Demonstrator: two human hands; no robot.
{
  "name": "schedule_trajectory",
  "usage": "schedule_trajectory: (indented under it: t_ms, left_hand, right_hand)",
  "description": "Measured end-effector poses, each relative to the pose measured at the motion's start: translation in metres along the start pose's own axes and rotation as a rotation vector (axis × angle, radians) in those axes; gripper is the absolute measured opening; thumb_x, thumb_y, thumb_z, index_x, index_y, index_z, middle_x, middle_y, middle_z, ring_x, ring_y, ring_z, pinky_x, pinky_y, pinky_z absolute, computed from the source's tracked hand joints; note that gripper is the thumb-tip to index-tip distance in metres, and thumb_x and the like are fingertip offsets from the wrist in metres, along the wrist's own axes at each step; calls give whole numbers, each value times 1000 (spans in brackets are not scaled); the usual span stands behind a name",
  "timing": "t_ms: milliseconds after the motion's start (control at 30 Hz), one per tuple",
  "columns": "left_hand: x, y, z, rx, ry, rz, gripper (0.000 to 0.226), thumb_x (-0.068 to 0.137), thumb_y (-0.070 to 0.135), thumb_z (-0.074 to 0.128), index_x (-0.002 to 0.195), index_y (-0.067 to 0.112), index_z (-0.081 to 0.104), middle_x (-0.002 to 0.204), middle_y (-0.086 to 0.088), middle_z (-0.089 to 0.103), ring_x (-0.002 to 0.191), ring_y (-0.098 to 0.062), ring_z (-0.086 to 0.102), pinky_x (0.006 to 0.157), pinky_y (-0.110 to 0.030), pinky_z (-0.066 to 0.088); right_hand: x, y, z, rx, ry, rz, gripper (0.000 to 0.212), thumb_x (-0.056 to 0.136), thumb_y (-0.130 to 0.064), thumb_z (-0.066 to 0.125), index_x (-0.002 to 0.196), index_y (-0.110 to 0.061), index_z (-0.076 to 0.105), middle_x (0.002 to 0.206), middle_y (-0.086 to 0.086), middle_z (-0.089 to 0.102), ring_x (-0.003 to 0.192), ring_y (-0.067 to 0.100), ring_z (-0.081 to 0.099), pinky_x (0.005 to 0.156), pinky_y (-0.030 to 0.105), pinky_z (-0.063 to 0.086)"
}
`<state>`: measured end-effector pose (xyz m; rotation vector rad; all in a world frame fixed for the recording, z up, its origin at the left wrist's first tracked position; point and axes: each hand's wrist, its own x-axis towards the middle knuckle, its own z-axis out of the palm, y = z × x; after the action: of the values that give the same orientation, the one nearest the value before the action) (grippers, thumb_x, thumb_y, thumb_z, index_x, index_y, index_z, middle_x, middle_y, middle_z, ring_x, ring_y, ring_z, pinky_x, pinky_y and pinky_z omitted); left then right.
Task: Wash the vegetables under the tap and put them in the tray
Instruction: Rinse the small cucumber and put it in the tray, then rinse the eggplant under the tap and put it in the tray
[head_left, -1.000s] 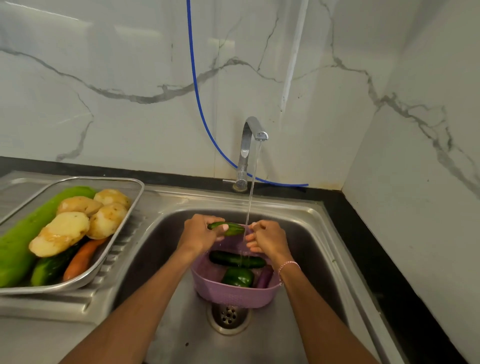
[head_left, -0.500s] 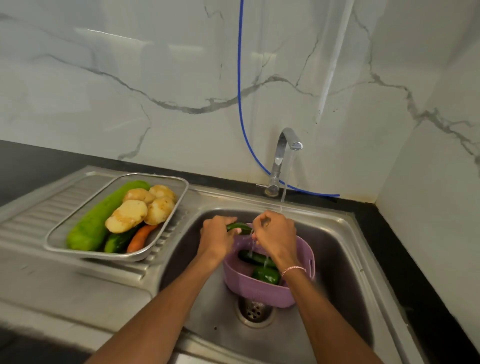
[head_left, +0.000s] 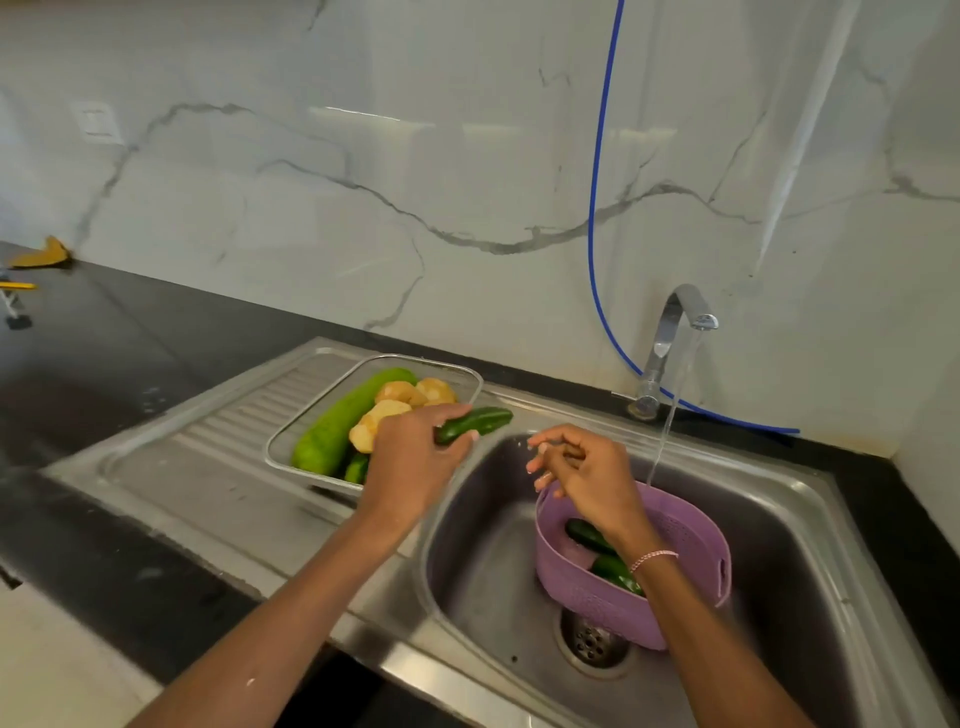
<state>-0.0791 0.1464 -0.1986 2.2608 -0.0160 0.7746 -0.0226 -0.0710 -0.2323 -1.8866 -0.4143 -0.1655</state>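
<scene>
My left hand (head_left: 415, 457) grips a small dark green cucumber (head_left: 480, 422) over the near right corner of the metal tray (head_left: 311, 415). The tray stands on the draining board and holds a big light green gourd (head_left: 343, 421), potatoes (head_left: 400, 395) and another dark cucumber (head_left: 357, 467). My right hand (head_left: 576, 467) hovers above the sink with loosely curled fingers and holds nothing. Below it, a purple basket (head_left: 691, 551) in the sink (head_left: 483, 545) contains more green vegetables (head_left: 587, 535). Water runs from the tap (head_left: 675, 322) into the basket.
A blue hose (head_left: 595, 208) hangs down the marble wall behind the tap. The drain (head_left: 592, 644) lies in front of the basket. Black countertop surrounds the steel sink unit, with small yellow items (head_left: 41, 257) at the far left.
My left hand has carried the cucumber left, from under the water stream to the tray's edge. My right hand has let go of it and stays over the sink. The view has swung left.
</scene>
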Motion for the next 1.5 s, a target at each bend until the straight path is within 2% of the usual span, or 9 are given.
schedule_trajectory:
  t_ms: [233,400,533,633,800,1000,1200,1333,1500]
  left_hand:
    - [-16,-38,-30,388,91,-130,29,86,48,76,77,20,76,60,0,67,60,-23,63,55,-33,42]
    - [-10,-41,-33,416,-74,-285,31,81,50,81,100,25,80,89,2,77,89,-25,71,68,-30,46]
    - [6,-18,-28,592,-38,-89,28,89,41,71,79,16,77,79,-7,65,79,-33,63,62,-35,43]
    - [10,4,-3,404,50,156,20,89,30,66,82,18,79,85,-9,71,79,-33,64,69,-42,53]
    - [7,32,77,360,-326,75,24,95,38,60,101,23,77,103,-5,77,97,-31,71,82,-39,56]
    - [13,28,156,502,-822,-148,48,96,30,59,140,10,54,140,-15,60,127,-37,60,101,-44,50]
    - [8,8,183,442,-872,-238,59,93,19,68,143,4,40,136,-21,59,121,-41,63,95,-44,57]
    - [16,1,188,431,-858,-227,51,92,7,63,138,6,43,133,-21,60,117,-43,65,89,-46,61]
    - [16,2,185,489,-882,-217,52,92,1,62,139,5,40,136,-22,57,117,-44,65,68,-40,64]
  right_hand:
    - [-2,14,-7,-86,77,81,21,103,-7,64,101,-24,76,77,1,79,63,16,75,57,22,59]
    - [-2,23,-15,-130,90,132,17,103,-10,64,104,-22,76,77,-1,79,64,17,75,58,22,60]
    - [3,31,-26,-171,129,191,16,103,-11,64,103,-22,75,78,-2,79,67,17,76,62,26,62]
    - [7,47,-41,-217,121,306,17,103,-8,64,99,-19,77,78,0,79,65,16,76,62,29,63]
    - [2,73,-63,-440,45,495,24,98,-6,62,84,-19,78,77,3,78,64,18,74,59,31,62]
    - [-7,105,-88,-786,-42,637,12,94,-18,66,99,-14,76,109,11,77,100,33,74,95,45,61]
    - [-13,126,-80,-913,-334,737,38,88,-8,80,126,-10,71,115,11,72,92,27,63,83,34,56]
    - [-21,140,-73,-961,-399,709,48,88,-12,80,135,-13,67,132,11,70,118,31,65,101,39,52]
    - [-23,147,-70,-968,-435,730,57,82,-13,87,136,-12,68,131,11,69,121,33,64,105,41,53]
